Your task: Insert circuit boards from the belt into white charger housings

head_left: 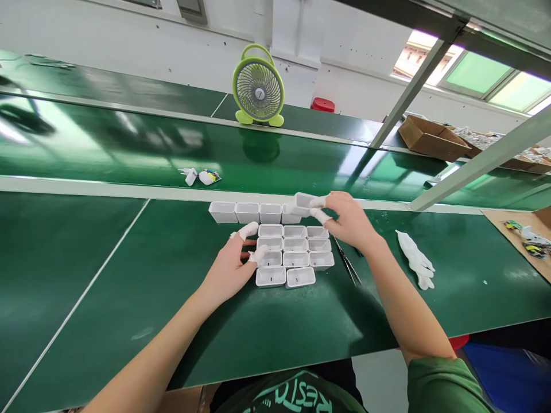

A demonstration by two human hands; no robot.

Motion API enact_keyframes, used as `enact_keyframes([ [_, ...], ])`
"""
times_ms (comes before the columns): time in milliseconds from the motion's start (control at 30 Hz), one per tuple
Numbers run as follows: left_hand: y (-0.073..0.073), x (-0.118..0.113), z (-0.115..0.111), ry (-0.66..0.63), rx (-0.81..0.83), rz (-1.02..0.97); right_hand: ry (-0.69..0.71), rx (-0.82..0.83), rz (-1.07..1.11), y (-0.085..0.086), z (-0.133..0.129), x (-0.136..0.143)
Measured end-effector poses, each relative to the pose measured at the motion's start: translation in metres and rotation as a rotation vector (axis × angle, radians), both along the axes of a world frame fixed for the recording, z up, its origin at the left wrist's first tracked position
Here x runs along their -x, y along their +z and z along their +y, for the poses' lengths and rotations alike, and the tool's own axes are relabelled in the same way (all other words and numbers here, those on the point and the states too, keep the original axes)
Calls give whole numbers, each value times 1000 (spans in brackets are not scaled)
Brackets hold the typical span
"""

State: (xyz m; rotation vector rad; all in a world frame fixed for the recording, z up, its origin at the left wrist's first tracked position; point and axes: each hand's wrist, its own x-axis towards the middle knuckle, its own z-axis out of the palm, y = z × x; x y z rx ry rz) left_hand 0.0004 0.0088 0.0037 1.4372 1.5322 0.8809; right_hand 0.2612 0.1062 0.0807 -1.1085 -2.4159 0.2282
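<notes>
"Right fingers (321,215) pinch a white box (303,201) by the back row's (247,213) right end; left fingers (248,230), parted, rest against the grouped boxes (296,260) on the counter (120,287)."

"How will it handle?"

"Probably light, stiff, slick; grip opposite walls."

"Unclear?"

"Its underside is hidden; whether it touches the row, I can't tell."

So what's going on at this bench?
A person's right hand, with white-wrapped fingertips, holds a small white rectangular plastic box at the end of a row of similar boxes. The left hand rests at the left side of a block of open white boxes nearer the person. Metal tweezers and a white glove lie to the right.
</notes>
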Motion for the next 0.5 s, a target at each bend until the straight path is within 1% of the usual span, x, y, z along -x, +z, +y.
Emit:
enact_keyframes([
  [100, 5, 1, -3, -10, -53, 131, -80, -54, 196, 22, -27, -31],
  [167, 8, 1, -4, 33, -58, 207, -31, 33, 249, 30, -46, -53],
  [200, 10, 1, -5, 56, -46, 229, 30, 122, 244, 31, -55, -63],
  [267, 14, 3, -7, 62, 6, 255, 158, 317, 189, 27, -68, -78],
  [333, 18, 6, -9, 5, 44, 269, 231, 456, 141, 16, -76, -85],
  [400, 23, 11, -13, -100, 28, 289, 235, 502, 95, 2, -79, -85],
  [500, 29, 18, -17, -312, -27, 350, 188, 463, -56, -15, -82, -77],
])
